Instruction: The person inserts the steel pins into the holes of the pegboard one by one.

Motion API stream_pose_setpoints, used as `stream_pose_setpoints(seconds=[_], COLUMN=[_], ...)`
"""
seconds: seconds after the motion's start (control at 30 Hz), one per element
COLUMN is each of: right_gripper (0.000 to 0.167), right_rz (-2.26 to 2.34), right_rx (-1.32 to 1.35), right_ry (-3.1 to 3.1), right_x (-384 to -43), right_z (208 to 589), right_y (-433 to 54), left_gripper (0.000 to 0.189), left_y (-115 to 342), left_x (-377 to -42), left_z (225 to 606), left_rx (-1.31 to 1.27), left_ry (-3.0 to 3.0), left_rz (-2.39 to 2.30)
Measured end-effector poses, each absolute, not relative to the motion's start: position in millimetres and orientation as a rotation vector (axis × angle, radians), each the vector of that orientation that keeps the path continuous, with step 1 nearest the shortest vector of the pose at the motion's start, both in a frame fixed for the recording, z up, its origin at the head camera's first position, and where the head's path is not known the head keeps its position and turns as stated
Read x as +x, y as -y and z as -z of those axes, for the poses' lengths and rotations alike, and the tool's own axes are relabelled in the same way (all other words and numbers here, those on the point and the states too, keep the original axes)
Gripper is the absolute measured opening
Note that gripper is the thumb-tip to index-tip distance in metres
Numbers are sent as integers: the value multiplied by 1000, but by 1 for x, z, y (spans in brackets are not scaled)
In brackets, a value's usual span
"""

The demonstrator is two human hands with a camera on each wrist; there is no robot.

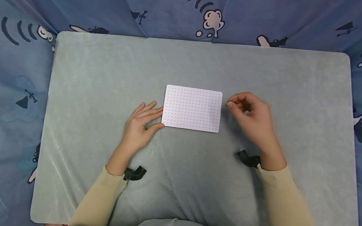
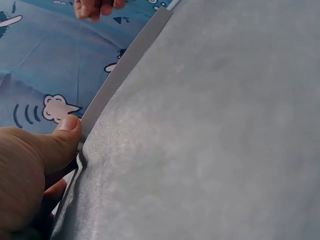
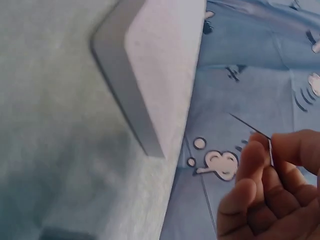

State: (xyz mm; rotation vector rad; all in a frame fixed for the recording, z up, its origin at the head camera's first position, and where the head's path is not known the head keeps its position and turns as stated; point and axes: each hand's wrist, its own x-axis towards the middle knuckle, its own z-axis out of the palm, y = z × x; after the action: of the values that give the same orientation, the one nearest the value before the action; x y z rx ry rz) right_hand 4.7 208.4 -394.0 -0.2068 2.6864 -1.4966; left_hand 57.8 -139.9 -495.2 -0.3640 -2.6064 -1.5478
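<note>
A white rectangular board (image 1: 192, 108) with rows of small dots lies on the cloth, its thick grey side showing in the right wrist view. My left hand (image 1: 138, 129) rests at its left edge, fingers spread and fairly straight. The thumb (image 2: 68, 131) touches the board's side near the lower left corner. Just off the board's right edge, my right hand (image 1: 252, 116) pinches a thin needle (image 3: 249, 126) between thumb and fingertips. The needle's point sticks out past the fingers, and a short piece of white thread (image 3: 271, 152) shows at the pinch.
A grey cloth (image 1: 107, 66) covers the table under the board. Blue patterned curtains (image 1: 171, 10) hang along the back and both sides. Black straps (image 1: 135, 173) sit at both wrists. The person's body is at the near edge.
</note>
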Motion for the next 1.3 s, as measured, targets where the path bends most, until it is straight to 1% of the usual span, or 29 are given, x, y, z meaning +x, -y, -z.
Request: stream_pose_setpoints(seconds=[0.2, 0.43, 0.57, 0.83, 1.07, 1.3], right_gripper=[4, 4, 5, 7, 6, 6], right_rz=[1465, 1431, 1430, 1379, 1305, 1251], right_rx=[-270, -332, -362, -526, -550, -572], right_ry=[-2742, -2743, -2771, -2840, -2867, -2893], right_x=[3, 4, 4, 3, 4, 4], right_z=[412, 427, 431, 433, 436, 439], right_y=[-192, -187, -186, -185, -183, -180], left_gripper=[48, 57, 54, 50, 47, 49], left_y=[140, 141, 142, 142, 142, 141], left_x=[58, 58, 58, 58, 57, 57], left_z=[494, 493, 493, 494, 493, 492], left_rx=[-365, -360, -370, -395, -413, -411], left_ry=[2610, 2610, 2604, 2602, 2606, 2608], left_rz=[1561, 1533, 1533, 1531, 1517, 1516])
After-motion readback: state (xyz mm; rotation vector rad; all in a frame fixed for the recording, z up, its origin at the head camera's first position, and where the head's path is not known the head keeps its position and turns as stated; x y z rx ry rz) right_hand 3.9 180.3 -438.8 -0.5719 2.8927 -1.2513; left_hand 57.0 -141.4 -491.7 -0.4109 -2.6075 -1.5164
